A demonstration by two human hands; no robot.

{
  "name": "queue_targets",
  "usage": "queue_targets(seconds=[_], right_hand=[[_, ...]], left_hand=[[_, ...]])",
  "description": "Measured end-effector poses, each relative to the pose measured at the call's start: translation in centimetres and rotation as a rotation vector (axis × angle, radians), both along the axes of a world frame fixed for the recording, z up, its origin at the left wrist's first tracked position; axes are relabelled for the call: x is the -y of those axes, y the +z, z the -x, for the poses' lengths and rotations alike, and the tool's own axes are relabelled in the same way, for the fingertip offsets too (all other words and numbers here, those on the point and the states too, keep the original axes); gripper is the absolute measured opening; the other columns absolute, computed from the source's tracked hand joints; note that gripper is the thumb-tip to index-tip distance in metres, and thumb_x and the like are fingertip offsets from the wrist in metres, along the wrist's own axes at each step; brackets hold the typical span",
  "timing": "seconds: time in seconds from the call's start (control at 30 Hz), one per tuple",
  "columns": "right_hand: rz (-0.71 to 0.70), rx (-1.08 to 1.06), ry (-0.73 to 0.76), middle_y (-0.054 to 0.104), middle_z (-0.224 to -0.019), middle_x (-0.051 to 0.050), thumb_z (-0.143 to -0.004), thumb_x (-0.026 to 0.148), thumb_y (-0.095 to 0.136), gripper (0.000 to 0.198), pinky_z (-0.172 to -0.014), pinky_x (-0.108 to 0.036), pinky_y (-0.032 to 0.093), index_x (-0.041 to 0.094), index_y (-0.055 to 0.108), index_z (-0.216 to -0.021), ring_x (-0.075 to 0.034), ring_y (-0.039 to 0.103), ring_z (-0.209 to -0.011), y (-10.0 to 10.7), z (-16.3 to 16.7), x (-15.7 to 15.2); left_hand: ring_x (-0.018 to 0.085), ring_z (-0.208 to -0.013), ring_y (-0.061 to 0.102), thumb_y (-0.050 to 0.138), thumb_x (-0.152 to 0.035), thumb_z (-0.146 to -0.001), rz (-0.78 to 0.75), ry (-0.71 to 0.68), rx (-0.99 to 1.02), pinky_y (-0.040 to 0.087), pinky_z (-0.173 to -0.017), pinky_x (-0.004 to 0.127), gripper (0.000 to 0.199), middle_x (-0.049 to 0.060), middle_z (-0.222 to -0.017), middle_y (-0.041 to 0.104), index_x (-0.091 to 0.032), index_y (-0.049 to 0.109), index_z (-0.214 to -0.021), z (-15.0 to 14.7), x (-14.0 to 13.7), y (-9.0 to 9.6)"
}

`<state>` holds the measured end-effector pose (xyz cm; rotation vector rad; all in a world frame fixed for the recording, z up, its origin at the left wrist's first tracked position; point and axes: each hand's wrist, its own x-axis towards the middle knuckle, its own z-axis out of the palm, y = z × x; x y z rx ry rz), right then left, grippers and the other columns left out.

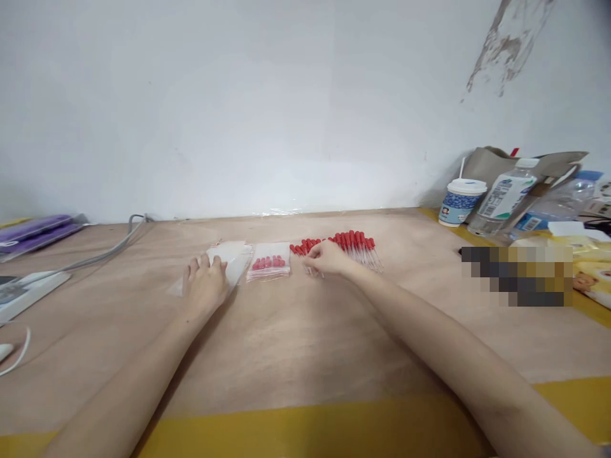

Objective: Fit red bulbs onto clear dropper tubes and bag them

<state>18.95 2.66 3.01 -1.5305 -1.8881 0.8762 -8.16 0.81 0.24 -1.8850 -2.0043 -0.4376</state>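
My left hand (206, 280) lies with its fingers spread over thin clear plastic bags (237, 262). To its right is a small stack of zip bags (268, 261), with red bulb ends showing through the plastic. A row of droppers (356, 245) with red rubber bulbs and thin clear stems lies further right. Over the left part of that row, my right hand (328, 257) has its fingertips pinched together on a dropper, which they largely hide. The hand also covers part of the row behind it.
At right stand a lidded paper cup (459, 202), a water bottle (503, 198) and a yellow packet (594, 270). Purple packages (41, 232), a grey cable (114, 247) and a white power strip (35, 289) lie at left. A white wall (238, 127) borders the brown-covered table (267, 350).
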Motion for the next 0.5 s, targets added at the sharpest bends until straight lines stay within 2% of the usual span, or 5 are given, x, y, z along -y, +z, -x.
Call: queue_targets(seconds=[0.1,0.17,0.23,0.33,0.5], right_hand=[[-0.25,0.247,-0.257,0.067,-0.076,-0.005,-0.069,0.025,0.062,0.008,-0.061,-0.023,0.043,0.019,0.066,-0.068,-0.016,0.06,-0.074,-0.2,-2.1,-1.2],[-0.263,0.298,-0.302,0.067,-0.081,-0.005,-0.069,0.025,0.06,0.009,-0.064,-0.024,0.043,0.02,0.067,-0.073,-0.017,0.06,-0.079,-0.8,-2.5,-1.9],[-0.251,0.3,-0.285,0.067,-0.083,-0.005,-0.07,0.028,0.06,0.011,-0.066,-0.025,0.043,0.021,0.068,-0.075,-0.018,0.06,-0.081,-1.5,-2.1,-2.3],[-0.231,0.31,-0.269,0.067,-0.083,-0.005,-0.07,0.035,0.06,0.016,-0.069,-0.027,0.044,0.022,0.068,-0.074,-0.02,0.061,-0.084,-2.0,-0.7,-2.7],[-0.16,0.312,-0.304,0.065,-0.094,-0.014,-0.069,0.035,0.062,0.025,-0.075,-0.035,0.044,0.017,0.066,-0.085,-0.027,0.059,-0.093,-1.9,1.9,-3.4]], left_hand=[[0.031,-0.131,0.021,0.024,-0.031,-0.091,-0.119,-0.349,0.03,0.021,-0.105,0.049,0.044,0.014,-0.136,0.039,-0.01,0.05,-0.12,-2.4,1.4,0.6],[0.025,-0.131,0.027,0.026,-0.034,-0.092,-0.007,-0.702,0.031,0.023,-0.107,0.045,0.044,0.008,-0.136,0.041,-0.016,0.046,-0.126,-4.0,2.7,0.7],[0.022,-0.129,0.03,0.03,-0.035,-0.092,0.177,-0.93,0.044,0.025,-0.107,0.044,0.041,0.004,-0.137,0.041,-0.022,0.043,-0.129,-5.4,4.1,0.5],[0.024,-0.131,0.028,0.038,-0.041,-0.09,0.357,-1.063,0.048,0.027,-0.106,0.045,0.046,0.004,-0.14,0.034,-0.026,0.037,-0.133,-6.6,5.4,-0.2],[0.024,-0.132,0.024,0.04,-0.043,-0.088,0.451,-1.066,0.068,0.025,-0.106,0.047,0.051,0.006,-0.143,0.028,-0.027,0.032,-0.136,-6.9,5.6,-0.8]])
